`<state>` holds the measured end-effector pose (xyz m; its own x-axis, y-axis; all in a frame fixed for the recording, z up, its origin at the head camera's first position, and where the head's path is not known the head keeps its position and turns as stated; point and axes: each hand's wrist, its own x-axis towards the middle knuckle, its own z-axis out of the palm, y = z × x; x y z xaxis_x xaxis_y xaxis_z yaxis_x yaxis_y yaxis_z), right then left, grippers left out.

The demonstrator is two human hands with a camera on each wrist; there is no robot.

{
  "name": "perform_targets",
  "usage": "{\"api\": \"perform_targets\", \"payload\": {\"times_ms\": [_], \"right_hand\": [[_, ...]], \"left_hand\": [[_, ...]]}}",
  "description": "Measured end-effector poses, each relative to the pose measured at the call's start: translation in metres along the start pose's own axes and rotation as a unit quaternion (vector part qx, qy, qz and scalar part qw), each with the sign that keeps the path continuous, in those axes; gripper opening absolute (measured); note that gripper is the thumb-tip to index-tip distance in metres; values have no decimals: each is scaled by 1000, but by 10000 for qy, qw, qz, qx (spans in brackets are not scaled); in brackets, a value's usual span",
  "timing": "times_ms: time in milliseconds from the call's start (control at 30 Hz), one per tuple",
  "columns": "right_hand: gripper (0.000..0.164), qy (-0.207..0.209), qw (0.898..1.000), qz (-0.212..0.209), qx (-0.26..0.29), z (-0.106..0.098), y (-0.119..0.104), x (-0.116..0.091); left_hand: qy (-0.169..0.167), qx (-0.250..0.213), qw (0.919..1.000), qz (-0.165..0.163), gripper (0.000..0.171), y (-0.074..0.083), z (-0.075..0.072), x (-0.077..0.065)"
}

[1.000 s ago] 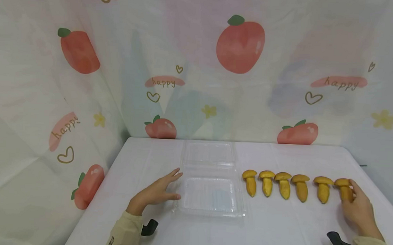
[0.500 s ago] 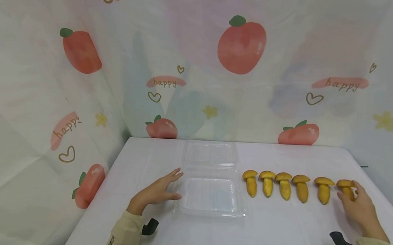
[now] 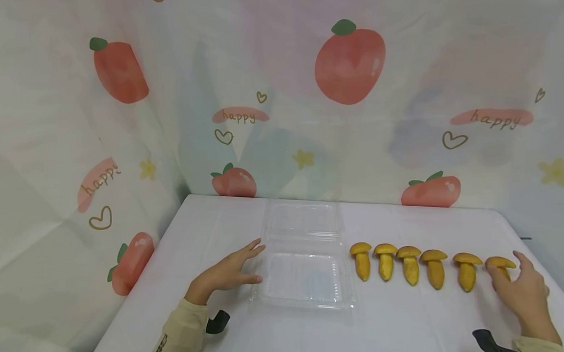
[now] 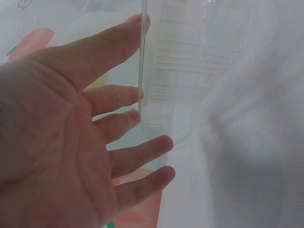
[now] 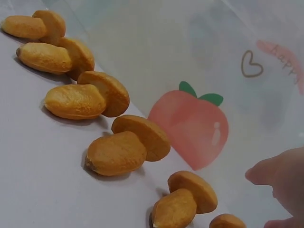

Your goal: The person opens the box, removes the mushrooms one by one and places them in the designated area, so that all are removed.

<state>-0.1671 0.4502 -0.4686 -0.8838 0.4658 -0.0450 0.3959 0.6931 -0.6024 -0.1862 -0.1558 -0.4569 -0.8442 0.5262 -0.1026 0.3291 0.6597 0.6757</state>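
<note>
A row of several yellow-brown mushrooms [image 3: 410, 268] lies on the white table, caps toward the back wall. My right hand [image 3: 524, 294] is at the rightmost mushroom [image 3: 501, 261], thumb side overlapping its stem and forefinger spread out to the right of its cap. In the right wrist view, the fingers [image 5: 285, 178] are apart from the mushroom cap [image 5: 227, 222] at the lower edge. At the left rim of a clear plastic clamshell box [image 3: 302, 305], my left hand [image 3: 228, 271] is spread with straight fingers, its fingertips [image 4: 138, 21] right at the rim.
The box's lid [image 3: 302, 219] lies folded back toward the rear wall. A fruit-patterned cloth [image 3: 273, 160] hangs behind the table [image 3: 389, 327] and along its left side. Dark curved wrist mounts [image 3: 494, 348] stick out by both sleeves.
My right hand's fingers have spread and drawn back rightward from the rightmost mushroom, showing more of its cap. The left hand keeps its place at the box. The head view has shifted slightly.
</note>
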Motion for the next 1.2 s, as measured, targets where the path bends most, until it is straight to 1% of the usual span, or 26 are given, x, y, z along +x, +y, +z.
{"api": "perform_targets", "payload": {"times_ms": [200,333,467,633,867,933,1100,1200], "right_hand": [[76,85,9998,-122,138,-4,-16,-6],[73,94,9995,-200,204,-3,-25,-11],[70,160,9987,-436,199,0,-34,-13],[67,257,9964,-797,146,5,-37,-15],[64,243,9937,-1088,67,14,-42,-15],[63,215,9937,-1099,30,15,-46,-14],[67,-45,9939,-1099,125,19,-51,-17],[66,1,9925,-1222,-17,23,-52,-19]], "left_hand": [[33,-30,10000,-40,80,0,0,1],[30,-30,10000,-64,80,0,0,2],[42,-22,9999,-98,81,0,0,2],[53,-83,9999,-134,81,1,1,1],[85,-37,9998,-195,81,1,2,1],[97,-24,9998,-199,82,1,2,1],[107,-9,9997,-200,82,0,2,2],[100,-25,9998,-185,81,1,3,2]]}}
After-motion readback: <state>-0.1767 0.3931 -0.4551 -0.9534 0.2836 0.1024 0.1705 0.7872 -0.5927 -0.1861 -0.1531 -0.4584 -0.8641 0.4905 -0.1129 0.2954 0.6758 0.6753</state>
